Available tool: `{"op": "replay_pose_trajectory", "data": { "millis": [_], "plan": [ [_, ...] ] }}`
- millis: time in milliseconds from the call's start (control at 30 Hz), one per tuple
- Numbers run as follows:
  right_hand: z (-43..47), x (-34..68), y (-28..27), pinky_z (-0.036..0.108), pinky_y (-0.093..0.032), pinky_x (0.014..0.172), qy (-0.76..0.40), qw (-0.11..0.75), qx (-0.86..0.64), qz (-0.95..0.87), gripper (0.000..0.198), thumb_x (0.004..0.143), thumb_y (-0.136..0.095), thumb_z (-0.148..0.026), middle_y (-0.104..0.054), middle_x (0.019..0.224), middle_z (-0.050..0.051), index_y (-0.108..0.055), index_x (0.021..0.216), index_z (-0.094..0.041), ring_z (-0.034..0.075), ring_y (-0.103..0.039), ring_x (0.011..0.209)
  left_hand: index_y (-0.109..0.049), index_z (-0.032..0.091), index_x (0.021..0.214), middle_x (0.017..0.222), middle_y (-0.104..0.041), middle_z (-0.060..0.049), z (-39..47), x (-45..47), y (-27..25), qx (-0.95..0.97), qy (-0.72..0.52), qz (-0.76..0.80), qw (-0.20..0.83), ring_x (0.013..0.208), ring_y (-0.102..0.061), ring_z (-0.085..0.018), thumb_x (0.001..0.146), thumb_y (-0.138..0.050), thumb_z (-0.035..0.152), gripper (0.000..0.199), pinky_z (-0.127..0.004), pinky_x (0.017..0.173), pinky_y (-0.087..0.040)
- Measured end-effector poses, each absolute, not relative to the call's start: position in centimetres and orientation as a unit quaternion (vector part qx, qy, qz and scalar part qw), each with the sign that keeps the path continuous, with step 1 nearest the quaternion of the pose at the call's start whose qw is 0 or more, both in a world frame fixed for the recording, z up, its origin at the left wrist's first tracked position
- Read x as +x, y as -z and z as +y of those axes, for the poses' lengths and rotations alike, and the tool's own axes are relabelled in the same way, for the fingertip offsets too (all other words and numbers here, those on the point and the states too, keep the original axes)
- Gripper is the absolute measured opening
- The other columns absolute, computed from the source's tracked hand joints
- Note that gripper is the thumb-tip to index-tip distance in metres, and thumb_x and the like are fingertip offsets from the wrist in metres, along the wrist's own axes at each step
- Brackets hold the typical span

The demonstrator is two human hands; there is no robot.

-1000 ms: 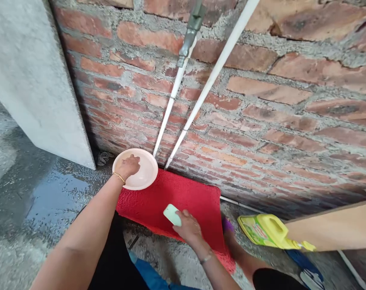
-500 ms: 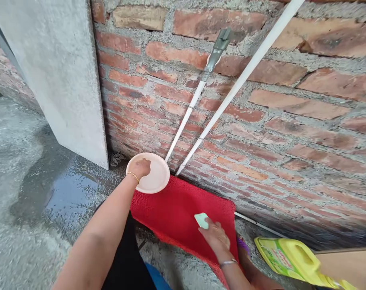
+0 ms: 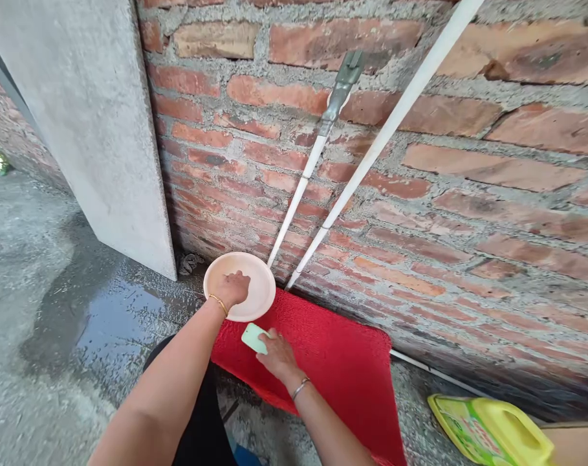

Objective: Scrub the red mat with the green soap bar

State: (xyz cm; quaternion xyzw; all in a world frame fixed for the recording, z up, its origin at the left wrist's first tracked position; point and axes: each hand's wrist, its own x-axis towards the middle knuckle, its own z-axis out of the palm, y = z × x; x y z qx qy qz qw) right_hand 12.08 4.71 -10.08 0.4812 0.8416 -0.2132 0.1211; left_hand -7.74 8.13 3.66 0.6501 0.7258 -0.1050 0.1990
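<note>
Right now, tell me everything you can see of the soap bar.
The soap bar is a small, pale green block with rounded corners and a smooth, matte face. It lies tilted on the near left part of the red mat, just below the plate. The right hand presses on its right end, fingers covering that part; its left end sticks out free. No markings can be made out on it.
</note>
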Motion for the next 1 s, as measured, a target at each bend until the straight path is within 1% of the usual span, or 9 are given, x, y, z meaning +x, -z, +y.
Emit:
{"op": "replay_pose_trajectory", "data": {
  "millis": [100,200,300,367,500,633,733,833,1000],
  "plan": [
    [6.2,12.4,10.8,0.035,-0.041,0.098,0.221,0.132,0.476,0.841,0.047,0.077,-0.066,-0.027,-0.06,0.124,0.008,-0.065,0.123,-0.027,0.025,-0.057,0.114,-0.056,0.02,0.132,0.137,-0.055,-0.016,8.7,-8.0,-3.6,0.653,0.104,0.722,0.203,0.123,-0.057,-0.029,0.093,-0.038,0.02,0.043,-0.046,0.102,-0.044],
    [7.6,16.1,10.7,0.032,-0.042,0.098,0.224,0.143,0.58,0.77,0.051,0.081,-0.062,-0.03,-0.058,0.129,0.008,-0.06,0.132,-0.029,0.023,-0.058,0.117,-0.055,0.018,0.134,0.138,-0.054,-0.017,9.1,-8.1,-3.7,0.657,0.097,0.717,0.213,0.125,-0.055,-0.029,0.094,-0.039,0.02,0.043,-0.045,0.104,-0.042],
    [7.6,20.2,10.2,0.037,-0.047,0.092,0.206,0.166,0.686,0.678,0.054,0.088,-0.052,-0.039,-0.059,0.127,0.014,-0.054,0.14,-0.025,0.027,-0.062,0.112,-0.054,0.016,0.135,0.139,-0.053,-0.018,9.5,-7.9,-3.9,0.663,0.085,0.709,0.225,0.127,-0.053,-0.03,0.093,-0.039,0.018,0.044,-0.047,0.105,-0.041],
    [6.7,21.9,9.9,0.041,-0.049,0.086,0.2,0.156,0.713,0.654,0.054,0.089,-0.047,-0.043,-0.061,0.123,0.018,-0.056,0.138,-0.023,0.031,-0.065,0.106,-0.053,0.015,0.135,0.14,-0.052,-0.019,9.8,-7.6,-4.1,0.672,0.074,0.7,0.232,0.128,-0.053,-0.03,0.093,-0.038,0.016,0.045,-0.047,0.106,-0.04],
    [4.8,21.4,9.4,0.041,-0.049,0.085,0.201,0.119,0.717,0.657,0.052,0.084,-0.054,-0.041,-0.062,0.124,0.018,-0.061,0.133,-0.024,0.033,-0.065,0.105,-0.054,0.014,0.135,0.14,-0.054,-0.02,9.9,-6.4,-4.6,0.692,0.058,0.677,0.243,0.127,-0.055,-0.029,0.092,-0.033,0.009,0.048,-0.044,0.103,-0.042],
    [4.2,17.1,9.0,0.038,-0.047,0.09,0.192,0.125,0.685,0.692,0.05,0.082,-0.057,-0.035,-0.059,0.13,0.016,-0.062,0.131,-0.023,0.03,-0.062,0.113,-0.056,0.013,0.133,0.139,-0.056,-0.02,9.3,-6.0,-4.8,0.705,0.061,0.66,0.25,0.126,-0.056,-0.03,0.09,-0.035,0.006,0.048,-0.043,0.099,-0.045],
    [4.5,13.1,9.8,0.036,-0.044,0.096,0.201,0.122,0.644,0.728,0.048,0.081,-0.061,-0.035,-0.058,0.131,0.013,-0.063,0.128,-0.025,0.027,-0.057,0.12,-0.058,0.012,0.131,0.137,-0.057,-0.021,8.6,-6.7,-4.7,0.709,0.079,0.657,0.244,0.125,-0.057,-0.031,0.09,-0.037,0.007,0.047,-0.045,0.1,-0.045],
    [5.3,11.1,11.2,0.032,-0.042,0.097,0.225,0.11,0.622,0.742,0.049,0.076,-0.066,-0.033,-0.057,0.13,0.008,-0.063,0.125,-0.027,0.024,-0.057,0.119,-0.058,0.013,0.131,0.136,-0.058,-0.02,8.4,-7.4,-4.4,0.712,0.101,0.656,0.23,0.125,-0.057,-0.03,0.091,-0.037,0.01,0.045,-0.045,0.102,-0.043],
    [6.5,16.2,12.3,0.03,-0.042,0.092,0.233,0.113,0.65,0.715,0.05,0.076,-0.065,-0.029,-0.06,0.123,0.005,-0.061,0.125,-0.031,0.021,-0.061,0.109,-0.057,0.018,0.132,0.137,-0.056,-0.017,8.6,-7.6,-4.1,0.716,0.125,0.655,0.209,0.125,-0.056,-0.028,0.092,-0.04,0.017,0.043,-0.045,0.103,-0.043]
  ]
}}
